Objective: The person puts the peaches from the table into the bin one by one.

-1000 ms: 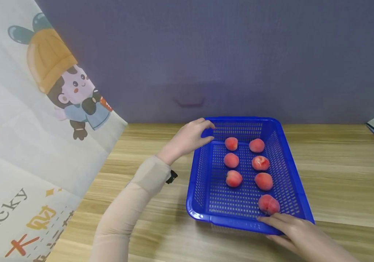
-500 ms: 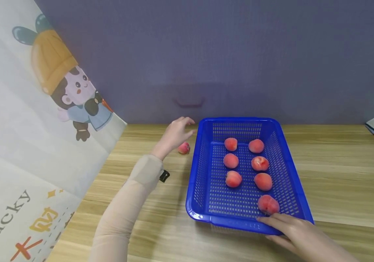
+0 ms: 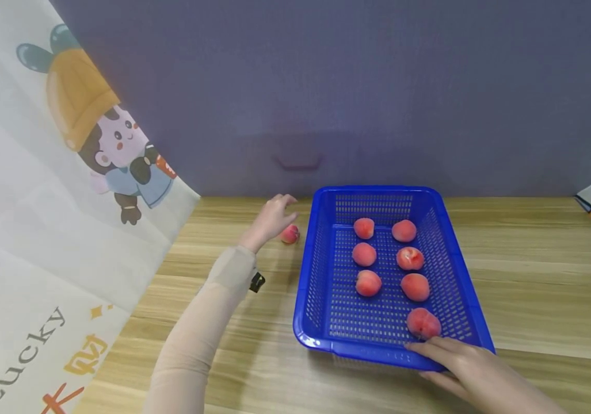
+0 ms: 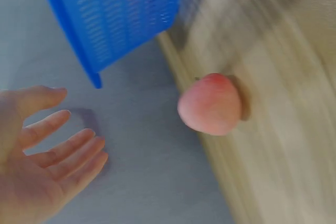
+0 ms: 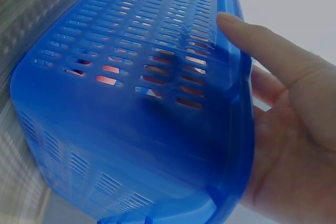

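Note:
A blue plastic basket (image 3: 313, 276) stands on the wooden table with several peaches inside, one of them a peach with a pale torn patch (image 3: 410, 259). My right hand (image 3: 458, 365) holds the basket's near right rim; in the right wrist view the thumb (image 5: 262, 40) lies along the outside and the other fingers are partly hidden behind the rim. Left of the basket a single peach (image 3: 290, 234) lies on the table. My left hand (image 3: 270, 219) hovers just above and beside this peach, fingers spread and nothing in them; the left wrist view shows a gap between hand and peach (image 4: 211, 104).
A grey-blue panel (image 3: 326, 92) rises along the table's back edge. On the left hangs a white sheet (image 3: 10, 230) printed with a cartoon figure. Bare wood grain (image 3: 538, 276) shows to the right of the basket.
My left hand has moved left from over the basket's rim, then lowered slightly beside the loose peach, which came into view. The right hand and basket have stayed put.

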A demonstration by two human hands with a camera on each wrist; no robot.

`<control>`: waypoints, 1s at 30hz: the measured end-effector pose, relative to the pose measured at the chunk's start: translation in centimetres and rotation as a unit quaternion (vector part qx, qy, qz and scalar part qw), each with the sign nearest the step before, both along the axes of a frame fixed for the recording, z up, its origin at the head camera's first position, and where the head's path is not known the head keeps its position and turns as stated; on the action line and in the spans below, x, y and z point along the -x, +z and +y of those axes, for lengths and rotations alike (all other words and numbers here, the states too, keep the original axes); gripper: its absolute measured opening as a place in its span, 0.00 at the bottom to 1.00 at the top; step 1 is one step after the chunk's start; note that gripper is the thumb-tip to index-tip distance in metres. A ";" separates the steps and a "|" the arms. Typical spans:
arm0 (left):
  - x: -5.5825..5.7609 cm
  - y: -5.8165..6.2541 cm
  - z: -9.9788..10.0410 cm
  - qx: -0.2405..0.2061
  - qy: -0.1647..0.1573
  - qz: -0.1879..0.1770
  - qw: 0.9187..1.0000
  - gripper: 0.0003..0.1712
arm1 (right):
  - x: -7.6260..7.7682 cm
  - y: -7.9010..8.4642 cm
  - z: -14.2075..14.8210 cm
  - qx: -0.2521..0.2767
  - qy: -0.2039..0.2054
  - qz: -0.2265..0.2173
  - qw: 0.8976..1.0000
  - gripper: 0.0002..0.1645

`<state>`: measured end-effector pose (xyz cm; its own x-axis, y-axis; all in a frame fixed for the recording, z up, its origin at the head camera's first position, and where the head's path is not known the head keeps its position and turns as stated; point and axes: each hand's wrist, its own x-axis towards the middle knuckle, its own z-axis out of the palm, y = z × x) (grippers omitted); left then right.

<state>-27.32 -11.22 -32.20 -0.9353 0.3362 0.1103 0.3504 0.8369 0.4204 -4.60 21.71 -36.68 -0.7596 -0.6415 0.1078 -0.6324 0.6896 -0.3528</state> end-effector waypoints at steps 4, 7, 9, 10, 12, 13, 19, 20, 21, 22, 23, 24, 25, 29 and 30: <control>0.4 -1.1 -0.3 0.004 0.001 -0.010 1.000 0.22 | 0.0 0.0 0.0 0.001 -0.002 0.010 1.000 0.21; 0.5 -1.8 -0.5 0.005 0.001 -0.020 1.000 0.22 | 0.0 -0.1 -0.1 0.001 -0.007 0.017 1.000 0.21; 0.6 -2.2 -0.6 0.007 0.001 -0.028 1.000 0.23 | 0.0 -0.1 -0.1 0.004 -0.007 0.023 1.000 0.21; 0.6 -2.3 -0.6 0.006 0.001 -0.033 0.999 0.23 | 0.0 -0.1 -0.1 0.003 -0.008 0.030 1.000 0.20; 0.7 -2.7 -0.7 0.004 0.001 -0.039 0.999 0.23 | 0.0 0.0 -0.1 0.005 -0.008 0.036 0.999 0.20; 0.8 -2.9 -0.8 0.003 0.000 -0.039 0.999 0.23 | 0.0 0.0 -0.1 0.006 -0.007 0.038 0.999 0.20; 1.1 -4.0 -1.1 0.007 -0.005 -0.037 0.999 0.24 | -0.1 0.0 -0.2 0.008 -0.003 0.041 0.999 0.20; 1.2 -4.2 -1.1 0.009 -0.002 -0.041 0.999 0.24 | -0.1 0.0 -0.2 0.009 -0.001 0.044 0.999 0.20; 1.2 -4.3 -1.2 0.011 0.000 -0.045 0.999 0.24 | -0.1 0.0 -0.2 0.009 0.001 0.047 0.999 0.20; 1.2 -4.5 -1.2 0.011 0.003 -0.050 0.999 0.25 | -0.1 0.0 -0.2 0.010 0.003 0.049 0.999 0.21; 1.2 -4.6 -1.2 0.013 0.005 -0.054 0.998 0.25 | -0.1 0.0 -0.2 0.010 0.005 0.050 0.999 0.21; 1.1 -4.7 -1.1 0.015 0.006 -0.057 0.998 0.26 | 0.0 0.0 -0.2 0.011 0.007 0.053 0.999 0.21; 1.1 -4.8 -1.1 0.016 0.008 -0.061 0.998 0.26 | -0.1 0.0 -0.2 0.008 0.005 0.051 0.999 0.21; 1.1 -5.4 -1.1 0.022 0.011 -0.074 0.997 0.31 | -0.1 0.1 -0.2 0.006 0.000 0.046 0.999 0.21; 1.2 -5.6 -1.1 0.023 0.012 -0.075 0.997 0.32 | -0.2 0.1 -0.2 0.006 -0.002 0.048 0.999 0.21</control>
<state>-28.48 -12.28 -37.80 -0.9476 0.3158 -0.0475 0.2665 0.8638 0.4275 -4.42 21.51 -36.60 -0.7484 -0.6360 0.1879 -0.6604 0.6890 -0.2985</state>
